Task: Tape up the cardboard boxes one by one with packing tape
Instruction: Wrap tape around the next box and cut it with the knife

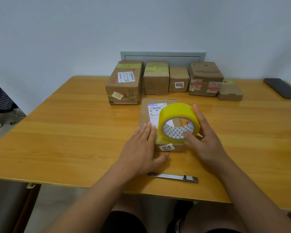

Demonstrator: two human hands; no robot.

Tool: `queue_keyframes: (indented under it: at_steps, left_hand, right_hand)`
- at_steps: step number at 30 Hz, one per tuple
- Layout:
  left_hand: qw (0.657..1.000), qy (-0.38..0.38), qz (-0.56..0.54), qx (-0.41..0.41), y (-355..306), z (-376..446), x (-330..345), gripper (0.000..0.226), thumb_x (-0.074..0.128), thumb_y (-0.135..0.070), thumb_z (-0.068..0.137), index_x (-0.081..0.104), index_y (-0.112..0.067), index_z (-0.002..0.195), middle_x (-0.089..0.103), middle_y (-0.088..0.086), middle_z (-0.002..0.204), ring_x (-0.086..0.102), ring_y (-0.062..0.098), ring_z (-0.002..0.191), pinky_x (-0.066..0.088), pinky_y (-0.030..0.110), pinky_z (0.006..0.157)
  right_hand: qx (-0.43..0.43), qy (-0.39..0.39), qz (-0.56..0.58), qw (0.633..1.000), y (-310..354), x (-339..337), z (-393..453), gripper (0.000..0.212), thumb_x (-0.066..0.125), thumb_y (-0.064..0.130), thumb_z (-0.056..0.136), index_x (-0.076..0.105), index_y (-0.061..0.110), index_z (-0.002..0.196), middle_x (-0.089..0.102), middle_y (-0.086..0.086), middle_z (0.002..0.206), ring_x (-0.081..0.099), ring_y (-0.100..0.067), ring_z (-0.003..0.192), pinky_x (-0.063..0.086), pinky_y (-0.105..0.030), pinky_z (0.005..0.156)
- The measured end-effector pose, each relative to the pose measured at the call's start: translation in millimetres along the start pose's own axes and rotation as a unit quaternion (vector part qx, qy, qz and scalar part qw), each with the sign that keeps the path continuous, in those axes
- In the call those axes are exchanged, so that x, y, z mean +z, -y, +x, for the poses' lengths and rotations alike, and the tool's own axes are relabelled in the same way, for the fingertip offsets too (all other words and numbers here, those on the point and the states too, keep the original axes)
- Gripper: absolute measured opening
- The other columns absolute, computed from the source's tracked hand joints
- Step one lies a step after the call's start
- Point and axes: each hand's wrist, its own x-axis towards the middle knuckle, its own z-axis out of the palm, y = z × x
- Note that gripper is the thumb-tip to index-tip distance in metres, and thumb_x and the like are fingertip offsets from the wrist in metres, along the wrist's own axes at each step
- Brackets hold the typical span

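While the left hand (142,149) lies flat with straight fingers on the near left part of the flat cardboard box (158,115), its thumb stretched along the box's near face, the right hand (202,137) holds the roll of yellow packing tape (176,121) upright on top of the box. That hand's grip is closed round the roll: fingers reach over the far side and into the core, and the thumb presses the near rim. A glossy strip of tape seems to run from the roll down over the box's near edge, though its exact end is hard to make out. The box sits in the middle of the wooden surface (74,132), with a white shipping label on its top and a small sticker reading 1218 (166,147) on its near face.

Just in front of the box, nearer the person, a metal utility knife (173,177) lies flat on the surface, apart from both hands. Along the far edge, against the wall, stands a row of cardboard boxes: a large box with a label (124,83), a medium box (156,78), a small box marked 1204 (178,79), a crumpled box wrapped in printed tape (206,79), and a low flat box (230,92) at the right end. A dark phone (282,88) rests near the far right corner.
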Motion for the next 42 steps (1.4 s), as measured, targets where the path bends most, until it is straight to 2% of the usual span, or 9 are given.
queue_keyframes:
  at_steps: [6, 9, 14, 16, 18, 23, 33, 39, 42]
  left_hand:
    - [1.000, -0.020, 0.001, 0.012, 2, 2, 5, 0.090, 0.033, -0.073, 0.090, 0.012, -0.016, 0.157, -0.002, 0.011, 0.165, -0.005, 0.021, 0.152, -0.001, 0.035, 0.124]
    - [0.998, -0.045, 0.018, 0.032, 2, 2, 8, 0.084, 0.035, -0.065, 0.094, 0.014, -0.013, 0.156, 0.004, 0.009, 0.165, -0.005, 0.020, 0.152, -0.004, 0.033, 0.123]
    - [0.997, -0.058, 0.006, 0.049, 5, 4, 7, 0.080, 0.034, -0.062, 0.096, 0.010, -0.016, 0.158, 0.007, 0.006, 0.165, 0.001, 0.016, 0.152, -0.003, 0.029, 0.122]
    - [0.997, -0.054, 0.007, 0.048, 6, 4, 7, 0.082, 0.032, -0.064, 0.096, 0.007, -0.017, 0.158, 0.004, 0.006, 0.165, 0.000, 0.016, 0.152, -0.003, 0.029, 0.122]
    - [0.998, -0.049, 0.004, 0.047, 7, 3, 6, 0.082, 0.033, -0.064, 0.096, 0.005, -0.018, 0.158, 0.002, 0.006, 0.165, -0.001, 0.016, 0.152, -0.004, 0.028, 0.121]
    - [0.998, -0.054, -0.003, 0.043, 7, 3, 6, 0.082, 0.036, -0.063, 0.096, 0.004, -0.021, 0.158, 0.002, 0.005, 0.166, 0.001, 0.016, 0.152, -0.006, 0.027, 0.120]
    - [0.999, -0.038, -0.003, 0.030, 4, 5, 6, 0.077, 0.037, -0.063, 0.096, -0.001, -0.035, 0.156, -0.002, 0.005, 0.166, -0.002, 0.017, 0.152, -0.003, 0.030, 0.121]
    - [0.999, -0.030, -0.002, 0.025, 0, 6, 4, 0.075, 0.035, -0.061, 0.097, 0.001, -0.033, 0.157, -0.001, 0.006, 0.166, -0.002, 0.018, 0.152, -0.002, 0.033, 0.123]
    - [0.999, -0.041, 0.005, 0.029, -4, 6, 3, 0.073, 0.033, -0.057, 0.099, 0.005, -0.024, 0.158, -0.001, 0.005, 0.166, -0.004, 0.020, 0.152, -0.004, 0.033, 0.122]
  right_hand:
    - [0.047, -0.006, 0.044, 0.998, -2, 10, 0, 0.087, 0.068, 0.018, 0.090, 0.014, 0.047, 0.151, 0.052, 0.018, 0.130, 0.053, 0.000, 0.119, 0.052, -0.013, 0.081]
    - [0.047, 0.003, 0.048, 0.998, -1, 7, 1, 0.083, 0.070, 0.021, 0.089, 0.019, 0.053, 0.146, 0.052, 0.024, 0.126, 0.053, 0.003, 0.118, 0.052, -0.017, 0.085]
    - [0.052, 0.010, 0.055, 0.997, -1, -1, 4, 0.080, 0.072, 0.025, 0.087, 0.025, 0.066, 0.137, 0.056, 0.012, 0.131, 0.056, -0.007, 0.119, 0.053, -0.032, 0.094]
    - [0.055, -0.005, 0.058, 0.997, 3, -7, 6, 0.079, 0.073, 0.025, 0.085, 0.028, 0.068, 0.134, 0.055, 0.012, 0.126, 0.057, -0.007, 0.114, 0.052, -0.030, 0.091]
    - [0.047, -0.009, 0.036, 0.998, 8, -14, 7, 0.076, 0.073, 0.022, 0.085, 0.032, 0.067, 0.131, 0.054, 0.013, 0.120, 0.057, -0.005, 0.108, 0.051, -0.026, 0.086]
    - [0.029, -0.069, 0.010, 0.997, 3, -43, 4, 0.068, 0.065, 0.003, 0.089, 0.049, 0.054, 0.130, 0.059, 0.010, 0.119, 0.056, -0.012, 0.112, 0.054, -0.038, 0.089]
    - [0.036, -0.101, 0.024, 0.994, -10, -43, -6, 0.066, 0.056, 0.000, 0.093, 0.047, 0.053, 0.131, 0.054, 0.021, 0.125, 0.056, 0.004, 0.108, 0.054, -0.019, 0.080]
    - [0.059, -0.090, 0.047, 0.993, -20, -42, -8, 0.077, 0.062, 0.000, 0.091, 0.035, 0.048, 0.144, 0.048, 0.010, 0.137, 0.052, -0.005, 0.121, 0.050, -0.020, 0.085]
    - [0.060, -0.081, 0.081, 0.992, -25, -40, -8, 0.073, 0.063, -0.004, 0.089, 0.040, 0.047, 0.136, 0.056, 0.003, 0.132, 0.057, -0.013, 0.121, 0.054, -0.023, 0.086]
